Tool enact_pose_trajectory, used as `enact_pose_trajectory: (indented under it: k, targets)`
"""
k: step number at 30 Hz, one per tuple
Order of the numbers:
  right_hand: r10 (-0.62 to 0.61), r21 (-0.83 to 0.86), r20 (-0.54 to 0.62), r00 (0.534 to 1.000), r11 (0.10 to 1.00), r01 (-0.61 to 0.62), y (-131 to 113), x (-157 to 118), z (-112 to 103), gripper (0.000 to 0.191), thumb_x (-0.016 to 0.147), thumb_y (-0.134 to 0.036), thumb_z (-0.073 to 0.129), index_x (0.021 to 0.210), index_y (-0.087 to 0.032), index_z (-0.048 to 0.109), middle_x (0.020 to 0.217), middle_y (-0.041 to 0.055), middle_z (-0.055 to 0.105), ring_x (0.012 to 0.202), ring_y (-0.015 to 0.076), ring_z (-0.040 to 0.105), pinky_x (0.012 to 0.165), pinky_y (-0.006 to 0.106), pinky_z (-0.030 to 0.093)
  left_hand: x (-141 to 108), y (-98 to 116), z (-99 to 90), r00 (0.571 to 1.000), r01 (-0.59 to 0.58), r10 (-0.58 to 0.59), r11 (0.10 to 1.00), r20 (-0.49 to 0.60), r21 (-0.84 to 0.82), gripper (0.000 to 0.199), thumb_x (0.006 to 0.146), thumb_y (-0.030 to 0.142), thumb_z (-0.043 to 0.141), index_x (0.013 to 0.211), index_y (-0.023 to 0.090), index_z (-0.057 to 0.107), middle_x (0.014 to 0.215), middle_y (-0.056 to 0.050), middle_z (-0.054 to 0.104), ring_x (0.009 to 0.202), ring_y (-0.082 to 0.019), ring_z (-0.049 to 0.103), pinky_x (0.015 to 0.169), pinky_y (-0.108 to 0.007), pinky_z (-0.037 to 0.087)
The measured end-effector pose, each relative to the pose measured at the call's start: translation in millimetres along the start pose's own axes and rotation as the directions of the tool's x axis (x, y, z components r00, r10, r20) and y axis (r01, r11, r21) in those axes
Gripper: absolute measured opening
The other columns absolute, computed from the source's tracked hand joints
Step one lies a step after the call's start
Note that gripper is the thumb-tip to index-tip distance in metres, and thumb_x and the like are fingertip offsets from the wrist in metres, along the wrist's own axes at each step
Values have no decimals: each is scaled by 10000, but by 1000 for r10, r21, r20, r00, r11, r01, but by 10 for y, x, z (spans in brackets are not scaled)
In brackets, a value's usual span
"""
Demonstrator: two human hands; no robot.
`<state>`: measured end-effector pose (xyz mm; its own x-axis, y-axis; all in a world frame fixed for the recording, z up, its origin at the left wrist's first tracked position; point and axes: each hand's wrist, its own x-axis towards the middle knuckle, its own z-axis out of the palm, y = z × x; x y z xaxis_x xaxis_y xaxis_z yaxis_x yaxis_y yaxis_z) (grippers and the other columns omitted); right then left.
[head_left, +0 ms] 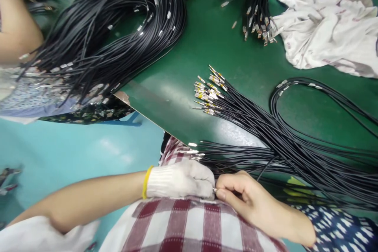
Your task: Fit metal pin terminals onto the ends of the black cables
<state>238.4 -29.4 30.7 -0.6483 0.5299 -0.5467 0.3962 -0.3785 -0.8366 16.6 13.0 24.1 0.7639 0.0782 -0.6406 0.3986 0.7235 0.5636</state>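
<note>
At the far left, another person's bare arm [17, 27] is resting beside a large looped bundle of black cables [130, 51], whose metal-tipped ends are spreading over patterned cloth [38, 94]. Below, part of a blue stool [134, 119] is showing above the pale turquoise floor [97, 145].

The left hand [183, 179], wearing a white knitted glove with a yellow cuff, is curling closed in front of the red-and-white checked clothing [180, 224] — what lies inside its fingers, I cannot tell. A small metal tip [214, 191] is showing right at the edge of the glove, between the two hands. The right hand [254, 201], bare, is pinching it between thumb and forefinger.

Just above the hands, a lower cable bundle [239, 151] is pointing its silvery ends leftward. Over it, a thicker cable bundle [260, 118] is fanning out yellow-marked metal ends on the green table [183, 86]. Farther right, a few thin cables [276, 102] are bending in a loop, while a crumpled white cloth [327, 31] is lying behind — just beside more cable ends [260, 27].
</note>
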Motion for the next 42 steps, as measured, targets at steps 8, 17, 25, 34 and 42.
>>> enact_pose_trajectory:
  k: [8, 17, 25, 34, 42]
  targets:
    - [18, -34, -11, 1000, 999, -19, 52, -40, -7, 348, 1018, -387, 465, 736, -195, 537, 671, -37, 464, 686, 124, 425, 646, 237, 338, 46, 41, -6, 999, 21, -21, 1000, 28, 6, 278, 849, 391, 613, 723, 169, 501, 643, 59, 404, 587, -84, 316, 531, -222, 254]
    - [25, -52, -12, 1000, 998, -25, 39, -40, -24, 356, 1019, -399, 465, 733, -198, 531, 684, -36, 477, 701, 125, 437, 662, 232, 346, 45, 135, -11, 999, 32, -34, 997, 34, 67, 267, 839, 380, 600, 712, 176, 484, 626, 66, 402, 568, -78, 325, 521, -221, 258]
    - [30, -14, 29, 999, 999, -30, 5, 24, -76, 336, 1019, -368, 463, 730, -198, 492, 668, -46, 432, 667, 118, 401, 625, 235, 322, 83, 41, -80, 999, 25, -25, 1000, 42, 6, 189, 842, 291, 591, 722, 169, 511, 645, 60, 418, 577, -77, 334, 520, -210, 274]
    - [-43, 177, -69, 997, 983, 55, -54, 100, -132, 363, 1020, -390, 455, 724, -183, 484, 691, -37, 447, 656, 112, 398, 601, 225, 337, 61, 427, -42, 860, -248, 273, 962, -430, 116, 246, 952, 319, 448, 824, 168, 593, 709, 18, 544, 629, -105, 474, 615, -219, 409]
    - [-7, 225, -75, 997, 974, 24, 28, 141, -12, 354, 996, -382, 475, 726, -164, 544, 713, -4, 529, 679, 132, 464, 638, 247, 378, 717, 380, 196, 852, -513, 395, 761, -343, -397, 601, 902, 685, 471, 958, 124, 681, 1008, -124, 696, 1039, -259, 629, 1039, -412, 451]
